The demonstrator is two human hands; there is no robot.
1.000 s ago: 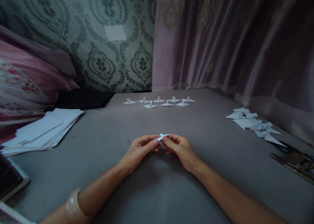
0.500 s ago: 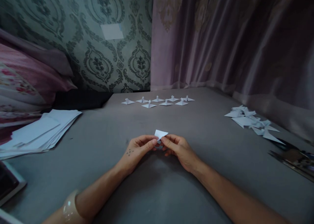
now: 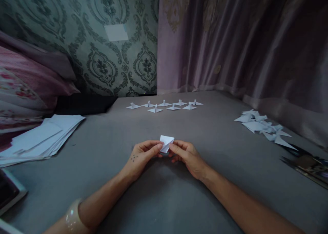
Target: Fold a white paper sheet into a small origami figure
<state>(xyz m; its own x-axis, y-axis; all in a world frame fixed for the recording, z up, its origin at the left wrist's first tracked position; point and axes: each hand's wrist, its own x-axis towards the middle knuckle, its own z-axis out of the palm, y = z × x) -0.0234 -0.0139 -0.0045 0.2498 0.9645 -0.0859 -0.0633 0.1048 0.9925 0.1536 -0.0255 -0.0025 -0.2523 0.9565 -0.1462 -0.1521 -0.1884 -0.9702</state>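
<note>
A small folded piece of white paper [image 3: 167,142] is held up between my two hands, above the middle of the grey surface. My left hand [image 3: 143,157] pinches its left edge between thumb and fingers; a bracelet [image 3: 73,217] circles that forearm. On the opposite edge, my right hand [image 3: 188,157] grips the paper with thumb on top, the fingers curled partly out of sight underneath. A crease line runs across the paper's face.
Several white paper figures [image 3: 173,106] stand in rows at the far side. To the right lies a heap of folded paper birds [image 3: 258,122], with dark tools [image 3: 306,164] beside it. Stacked white sheets [image 3: 53,134] lie left, near a dark framed object [image 3: 10,189].
The folded paper has tilted and shows more of its face, with the thumbs slightly farther apart. Both hands stay in nearly the same place.
</note>
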